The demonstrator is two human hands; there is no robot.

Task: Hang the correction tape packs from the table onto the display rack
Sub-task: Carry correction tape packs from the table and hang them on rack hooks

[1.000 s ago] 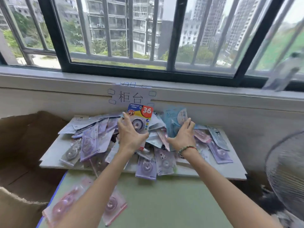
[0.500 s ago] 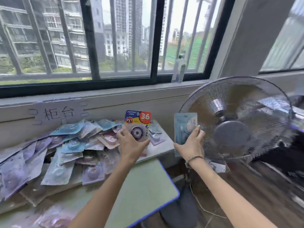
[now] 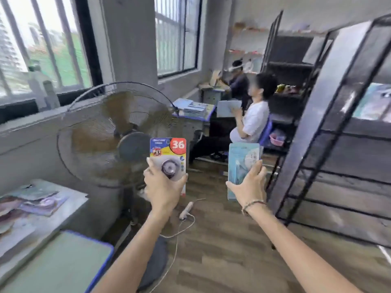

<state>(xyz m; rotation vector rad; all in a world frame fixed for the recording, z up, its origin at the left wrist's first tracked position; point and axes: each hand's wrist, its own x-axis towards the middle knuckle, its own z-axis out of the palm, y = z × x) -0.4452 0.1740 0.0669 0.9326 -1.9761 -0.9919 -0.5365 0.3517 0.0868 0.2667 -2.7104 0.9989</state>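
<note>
My left hand [image 3: 164, 190] grips a blue, yellow and red correction tape pack [image 3: 168, 157] marked 36, held upright in mid-air. My right hand [image 3: 248, 188] holds a pale blue correction tape pack [image 3: 242, 160], also upright. Both packs are raised in front of me over the wooden floor. The black wire display rack [image 3: 330, 132] stands to the right, just beyond my right hand. Several more packs [image 3: 36, 203] lie on the table [image 3: 63, 263] at the lower left.
A standing fan [image 3: 118, 132] is right behind my left hand, its cable and a power strip [image 3: 186, 210] on the floor. Two seated people [image 3: 251, 121] and a desk are further back. Black shelving stands at the far right.
The view has swung right, away from the table and window toward the rack. Both hands lifted their packs off the pile and carried them right, past the fan.
</note>
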